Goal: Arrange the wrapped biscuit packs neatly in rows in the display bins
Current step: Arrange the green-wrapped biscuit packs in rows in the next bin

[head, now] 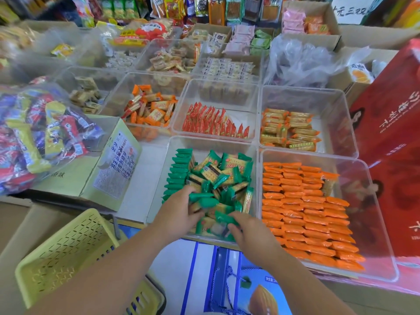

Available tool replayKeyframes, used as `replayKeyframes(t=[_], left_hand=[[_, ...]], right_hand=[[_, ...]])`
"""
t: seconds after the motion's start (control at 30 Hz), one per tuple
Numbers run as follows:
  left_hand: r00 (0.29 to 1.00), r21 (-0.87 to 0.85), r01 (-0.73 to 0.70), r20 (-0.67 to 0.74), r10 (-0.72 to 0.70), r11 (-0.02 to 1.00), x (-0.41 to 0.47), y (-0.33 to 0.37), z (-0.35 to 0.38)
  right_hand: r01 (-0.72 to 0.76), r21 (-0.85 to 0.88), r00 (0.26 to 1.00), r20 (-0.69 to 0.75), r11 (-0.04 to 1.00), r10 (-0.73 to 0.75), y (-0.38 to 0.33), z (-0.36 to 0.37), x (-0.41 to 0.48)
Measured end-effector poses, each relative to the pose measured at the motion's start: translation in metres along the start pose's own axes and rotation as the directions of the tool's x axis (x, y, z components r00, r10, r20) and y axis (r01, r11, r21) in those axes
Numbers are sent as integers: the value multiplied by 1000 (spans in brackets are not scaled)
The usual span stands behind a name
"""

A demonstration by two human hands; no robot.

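A clear display bin [159,178] in front of me holds green-wrapped biscuit packs [218,173]. Along its left wall a row of green packs [178,171] stands on edge; the others lie in a loose heap. My left hand [179,210] reaches into the heap and grips a few green packs [202,200]. My right hand [247,233] is at the bin's near edge, fingers curled on a green pack [223,220]. To the right, a bin [354,178] holds orange packs [304,208] in tidy rows.
Behind stand more clear bins: red packs [213,123], orange-and-white packs [152,110], yellow-orange packs [288,130]. A yellow basket [68,251] sits at lower left, a yellow carton [113,164] with a bag of sweets [38,133] at left, red boxes [393,133] at right.
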State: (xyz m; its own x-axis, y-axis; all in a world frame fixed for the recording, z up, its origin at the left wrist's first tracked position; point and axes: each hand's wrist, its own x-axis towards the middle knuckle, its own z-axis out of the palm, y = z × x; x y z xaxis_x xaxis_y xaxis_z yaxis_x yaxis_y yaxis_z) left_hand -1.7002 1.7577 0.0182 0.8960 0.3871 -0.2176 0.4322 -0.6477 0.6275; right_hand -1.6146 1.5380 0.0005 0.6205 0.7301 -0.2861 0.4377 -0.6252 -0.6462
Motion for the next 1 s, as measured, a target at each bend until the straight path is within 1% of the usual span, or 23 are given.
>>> replayKeyframes(t=[0.03,0.07,0.1,0.13,0.17,0.2,0.27,0.33,0.37,0.43,0.5,0.53,0.6,0.67,0.7,0.77,0.83,0.87,0.93,1.0], left_hand=[[994,-141,99,-35,-104,985,-4,0,-2],[978,-291,178,-54,-202,940,-9,1,-5],[959,-432,230,-52,-279,872,-13,0,-6],[944,-543,257,-34,-327,799,-17,-1,-7],[936,-615,277,1,-351,738,-21,-1,-7],[933,-665,291,40,-357,688,-26,2,-8],[930,-746,320,130,-343,585,-33,6,-6],[929,-794,348,221,-297,498,-40,10,-4],[934,-792,347,246,-257,502,-42,11,-2],[945,-744,327,267,-189,583,-47,12,-2],[944,-681,320,292,-156,658,-49,12,-3],[942,-635,312,302,-145,707,-49,12,-4],[944,-532,256,319,-90,807,-44,16,-8],[939,-450,201,341,-40,870,-36,22,-9],[939,-421,186,341,-35,888,-30,23,-8],[938,-397,187,345,-43,899,-20,24,-6],[921,-417,276,374,-113,866,-6,21,-2],[907,-437,351,379,-185,828,3,17,0],[855,-434,506,364,-369,745,17,10,7],[795,-400,604,367,-484,689,25,3,16]], right_hand=[[-16,117,998,-54,993,22,-2,-2,0],[-20,253,995,-85,967,43,-5,-4,0],[-18,395,995,-85,919,57,-10,-7,0],[-23,530,996,-64,847,67,-18,-10,1],[-36,625,997,-36,780,74,-27,-12,3],[-42,666,997,-17,745,72,-35,-11,4],[-25,641,999,-11,767,42,-51,-8,8],[-16,625,998,-34,781,48,-61,-3,12],[-9,640,997,-51,768,55,-65,0,14],[-1,660,995,-70,751,64,-71,4,16],[-32,675,994,-56,737,95,-71,3,19],[-58,677,995,-23,733,100,-68,1,21],[-119,671,993,98,732,72,-60,-8,25],[-161,658,977,212,736,24,-52,-20,29],[-168,651,972,236,740,12,-48,-25,31],[-162,630,978,207,760,37,-42,-32,35],[-146,586,989,98,798,108,-36,-35,38],[-152,557,986,29,816,164,-33,-34,40],[-181,488,957,-112,854,266,-25,-29,40],[-171,430,937,-207,886,282,-16,-20,36]])
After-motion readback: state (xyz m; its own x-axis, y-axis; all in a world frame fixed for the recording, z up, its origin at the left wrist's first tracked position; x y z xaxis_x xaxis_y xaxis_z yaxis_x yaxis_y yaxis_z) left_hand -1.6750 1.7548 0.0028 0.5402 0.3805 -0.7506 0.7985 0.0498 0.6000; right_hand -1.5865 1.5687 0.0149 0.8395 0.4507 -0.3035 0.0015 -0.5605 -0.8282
